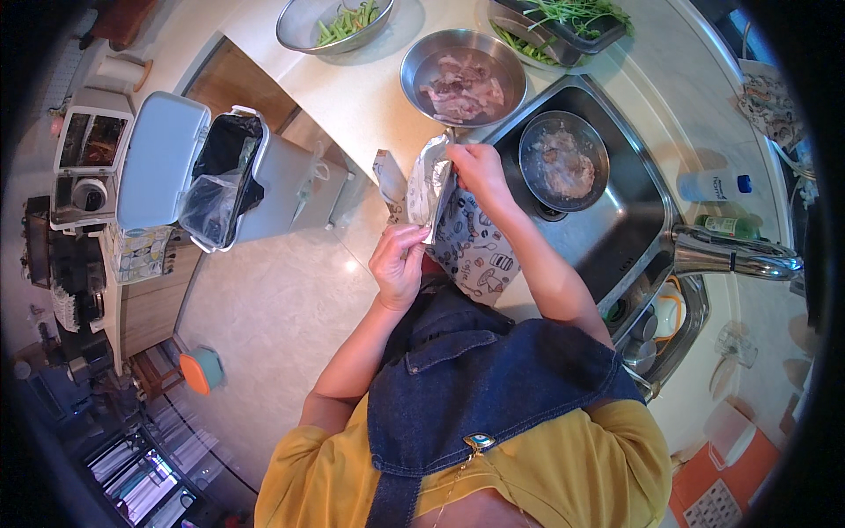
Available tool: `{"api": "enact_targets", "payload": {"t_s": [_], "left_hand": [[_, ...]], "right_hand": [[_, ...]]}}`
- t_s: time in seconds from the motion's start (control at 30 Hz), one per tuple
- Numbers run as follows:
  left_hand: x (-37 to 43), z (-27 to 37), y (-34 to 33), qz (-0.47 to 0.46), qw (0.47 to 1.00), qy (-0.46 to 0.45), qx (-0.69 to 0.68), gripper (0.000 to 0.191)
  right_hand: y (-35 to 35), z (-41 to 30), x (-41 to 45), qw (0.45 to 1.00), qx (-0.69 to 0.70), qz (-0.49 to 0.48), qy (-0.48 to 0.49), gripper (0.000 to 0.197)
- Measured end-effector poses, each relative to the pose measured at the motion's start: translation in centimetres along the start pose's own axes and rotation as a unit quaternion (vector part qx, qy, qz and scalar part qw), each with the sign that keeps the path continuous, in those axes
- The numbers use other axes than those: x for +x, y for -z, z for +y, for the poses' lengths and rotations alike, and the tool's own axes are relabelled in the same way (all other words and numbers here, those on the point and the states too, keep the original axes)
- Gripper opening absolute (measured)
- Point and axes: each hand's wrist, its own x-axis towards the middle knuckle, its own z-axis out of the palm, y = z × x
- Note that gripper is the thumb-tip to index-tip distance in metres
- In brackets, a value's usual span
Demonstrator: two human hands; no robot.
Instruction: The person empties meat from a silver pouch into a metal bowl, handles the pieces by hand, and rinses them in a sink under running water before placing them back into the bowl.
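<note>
My left hand [398,264] pinches the lower end of an opened pouch [434,175] with a silvery foil lining. The upper end of that pouch is in the grip of my right hand [480,173]. A printed cloth [485,254] hangs at the counter's edge beneath my hands. Beyond them a steel bowl [463,78] holds pieces of raw meat [462,89] in water. To the right, a smaller steel bowl [563,162] with meat in cloudy water stands in the sink. What lies inside the pouch is hidden.
An opened trash bin [284,191] stands to the left of the counter. A colander [335,26] with cut green vegetables is at the top, and a dark tray [594,39] of leafy greens at the top right. The faucet [733,254] reaches over the right side of the sink.
</note>
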Motion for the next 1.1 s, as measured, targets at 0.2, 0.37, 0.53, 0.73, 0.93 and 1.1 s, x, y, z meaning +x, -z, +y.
{"api": "enact_targets", "payload": {"t_s": [0.2, 0.37, 0.53, 0.73, 0.93, 1.1], "left_hand": [[-0.9, 0.6, -0.6, 0.036, 0.976, 0.175, -0.124, 0.01], [0.0, 1.7, -1.2, 0.02, 0.965, 0.18, -0.191, 0.017], [0.2, 2.5, -0.8, -0.066, 0.901, 0.298, -0.308, 0.033], [1.0, 2.7, -1.2, -0.049, 0.859, 0.382, -0.337, 0.037], [1.5, 2.8, -0.8, -0.058, 0.772, 0.466, -0.428, 0.031], [1.8, 2.3, -1.2, -0.083, 0.851, 0.408, -0.319, 0.029]], "right_hand": [[-0.9, 0.1, -0.4, 0.99, -0.102, 0.039, 0.085, 0.042], [-0.7, -1.1, -7.0, 0.992, -0.05, -0.117, 0.019, 0.034], [0.7, 0.4, -7.9, 0.993, -0.057, -0.1, 0.026, 0.021], [1.3, 1.1, -8.4, 0.988, -0.076, -0.111, 0.073, 0.017], [1.8, -0.2, -9.5, 0.96, -0.194, -0.146, 0.14, 0.018], [1.6, -0.1, -10.2, 0.956, -0.195, -0.139, 0.17, 0.019]]}}
